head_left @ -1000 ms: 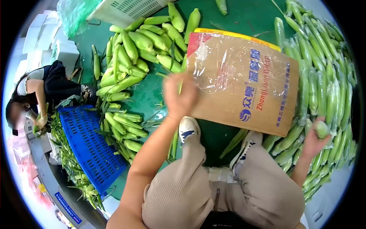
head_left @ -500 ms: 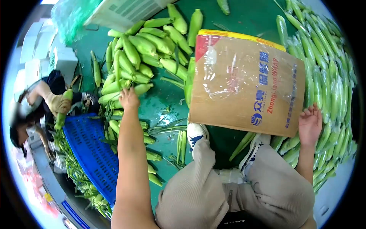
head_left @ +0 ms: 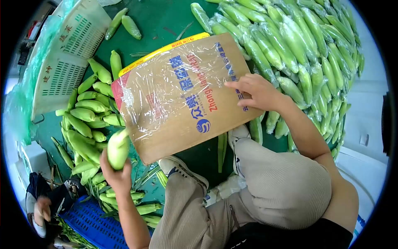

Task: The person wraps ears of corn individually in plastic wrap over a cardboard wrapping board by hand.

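An ear of corn point(head_left: 118, 150) in pale green husk is gripped by my left hand point(head_left: 117, 172), just off the box's left corner. My right hand point(head_left: 259, 93) is over the right side of the cardboard box point(head_left: 166, 137), fingers apart and holding nothing. Clear film covers much of the box top, and a yellow strip runs along its far edge. Left of the box lies a pile of unwrapped corn point(head_left: 85, 114). On the right, film-wrapped corn point(head_left: 286, 41) is heaped high.
A white crate point(head_left: 68, 58) with green plastic stands at the upper left. The blue basket point(head_left: 95, 224) is at the lower left, beside a co-worker point(head_left: 41, 211). My shoes point(head_left: 182, 170) are below the box. Loose ears point(head_left: 131, 27) lie on the green floor.
The view has turned. My left hand, empty at the pile half a second ago, now holds an ear near the box. My right hand has moved from the wrapped corn onto the box.
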Tool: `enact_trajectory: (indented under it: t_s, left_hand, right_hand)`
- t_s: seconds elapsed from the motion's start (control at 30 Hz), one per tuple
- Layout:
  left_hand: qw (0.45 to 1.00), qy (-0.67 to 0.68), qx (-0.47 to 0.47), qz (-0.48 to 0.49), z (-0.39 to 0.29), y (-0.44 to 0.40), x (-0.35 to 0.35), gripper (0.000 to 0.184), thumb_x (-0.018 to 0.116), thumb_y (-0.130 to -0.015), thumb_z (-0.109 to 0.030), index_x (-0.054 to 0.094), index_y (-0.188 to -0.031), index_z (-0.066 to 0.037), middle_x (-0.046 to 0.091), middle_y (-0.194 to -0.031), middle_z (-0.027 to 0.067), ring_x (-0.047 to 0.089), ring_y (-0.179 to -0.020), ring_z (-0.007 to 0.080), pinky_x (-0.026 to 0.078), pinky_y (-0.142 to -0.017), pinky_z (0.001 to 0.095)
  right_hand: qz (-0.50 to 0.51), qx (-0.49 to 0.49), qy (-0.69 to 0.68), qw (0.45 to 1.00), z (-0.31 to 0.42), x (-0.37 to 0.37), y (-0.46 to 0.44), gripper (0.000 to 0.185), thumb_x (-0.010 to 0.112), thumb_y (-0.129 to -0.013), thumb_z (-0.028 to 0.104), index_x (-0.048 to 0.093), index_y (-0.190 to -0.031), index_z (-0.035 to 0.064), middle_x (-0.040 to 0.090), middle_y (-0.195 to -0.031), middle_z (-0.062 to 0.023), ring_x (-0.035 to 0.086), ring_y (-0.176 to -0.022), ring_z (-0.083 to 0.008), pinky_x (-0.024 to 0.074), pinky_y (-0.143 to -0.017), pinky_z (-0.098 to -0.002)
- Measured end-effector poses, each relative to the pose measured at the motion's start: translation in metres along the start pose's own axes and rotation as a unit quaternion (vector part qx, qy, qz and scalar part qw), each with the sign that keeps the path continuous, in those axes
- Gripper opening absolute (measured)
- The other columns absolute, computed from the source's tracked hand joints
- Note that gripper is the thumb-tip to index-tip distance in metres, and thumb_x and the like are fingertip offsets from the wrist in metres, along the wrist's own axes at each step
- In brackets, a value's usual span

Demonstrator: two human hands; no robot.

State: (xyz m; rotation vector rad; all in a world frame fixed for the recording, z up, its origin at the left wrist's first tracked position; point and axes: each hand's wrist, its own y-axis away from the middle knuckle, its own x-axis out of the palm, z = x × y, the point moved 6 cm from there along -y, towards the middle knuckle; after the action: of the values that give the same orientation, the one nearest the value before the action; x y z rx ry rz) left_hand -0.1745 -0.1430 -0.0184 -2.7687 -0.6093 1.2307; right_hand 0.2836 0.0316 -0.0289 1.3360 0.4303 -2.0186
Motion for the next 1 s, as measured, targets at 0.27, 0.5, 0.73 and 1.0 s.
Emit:
enact_trajectory:
  t_s: [0.27,0.5,0.73,1.0]
  left_hand:
    - [0.947,-0.138,0.224,0.186,-0.167,-0.121,0.182,0.059,0.080,-0.073,-0.026,0.065,-0.128,-0.010,0.065,-0.120,0.0127,0.062,-0.113,0.0344,0.054,-0.093,0.0448]
    - [0.937,-0.135,0.193,0.256,-0.167,-0.131,0.198,0.058,0.075,-0.074,-0.022,0.063,-0.130,-0.008,0.062,-0.122,0.0149,0.060,-0.117,0.0378,0.051,-0.098,0.0473]
    - [0.930,-0.105,0.197,0.291,-0.162,-0.140,0.202,0.062,0.076,-0.074,-0.021,0.061,-0.132,-0.007,0.060,-0.127,0.0157,0.059,-0.119,0.0381,0.050,-0.101,0.0455]
    - [0.973,-0.027,0.202,0.110,-0.098,-0.096,0.124,0.095,0.097,-0.057,-0.047,0.055,-0.130,-0.003,0.051,-0.121,0.0173,0.052,-0.114,0.0362,0.044,-0.102,0.0458]
  right_hand:
    - [-0.086,0.061,0.015,0.994,-0.034,-0.007,-0.013,0.053,0.079,-0.083,0.025,0.066,-0.134,0.0233,0.063,-0.091,-0.0078,0.061,-0.091,-0.0314,0.0496,-0.084,-0.0427]
    - [-0.259,-0.125,-0.140,0.947,-0.030,-0.003,-0.022,0.014,0.067,-0.092,0.013,0.068,-0.105,0.0086,0.066,-0.091,-0.0095,0.064,-0.091,-0.0307,0.0498,-0.080,-0.0431]
    - [-0.244,-0.094,-0.012,0.965,0.013,0.007,-0.102,0.040,0.078,-0.086,0.023,0.064,-0.119,0.0045,0.066,-0.112,-0.0102,0.063,-0.105,-0.0315,0.0511,-0.094,-0.0399]
    - [-0.162,-0.105,0.032,0.981,0.030,0.016,-0.140,0.067,0.088,-0.070,0.043,0.064,-0.125,0.0130,0.063,-0.109,-0.0100,0.062,-0.106,-0.0321,0.0537,-0.089,-0.0430]
